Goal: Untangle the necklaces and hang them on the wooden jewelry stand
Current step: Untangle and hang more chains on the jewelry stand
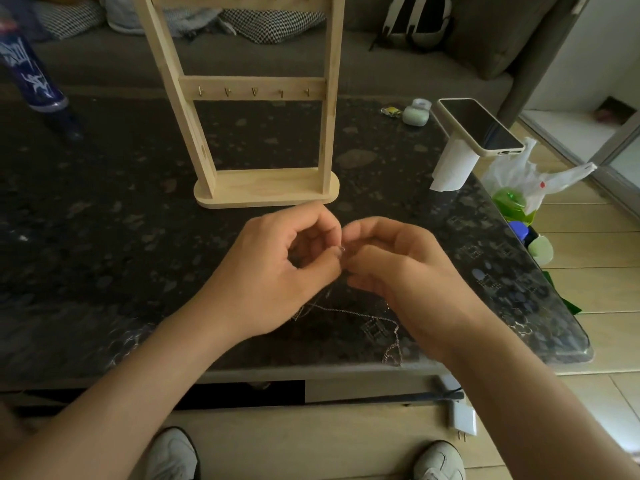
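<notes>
Left hand and right hand meet fingertip to fingertip above the dark speckled stone-look tabletop, just in front of the stand base. Both have their fingers curled in, with thumb and forefinger pinching the thin silver necklace chain. A tiny ring or clasp shows between the fingertips. The rest of the chain hangs down from the hands and lies in a loose tangle on the table under the wrists, trailing towards the near edge by the right forearm. Cannot tell how many necklaces are in the tangle.

Pale wooden jewelry stand is upright at table centre, with small brass hooks on the crossbar and nothing hung on them.

Far left is a blue cylinder can with white graffiti-style lettering, not readable. On the right, a smartphone in a cream case lies screen-up and dark on a white paper roll. No logo is visible on it. A pale green earbud case and a small yellow wrapper lie near it. A white plastic bag is off the table's right edge. White sneakers are on the wood floor below, and a backpack is on the grey sofa.
</notes>
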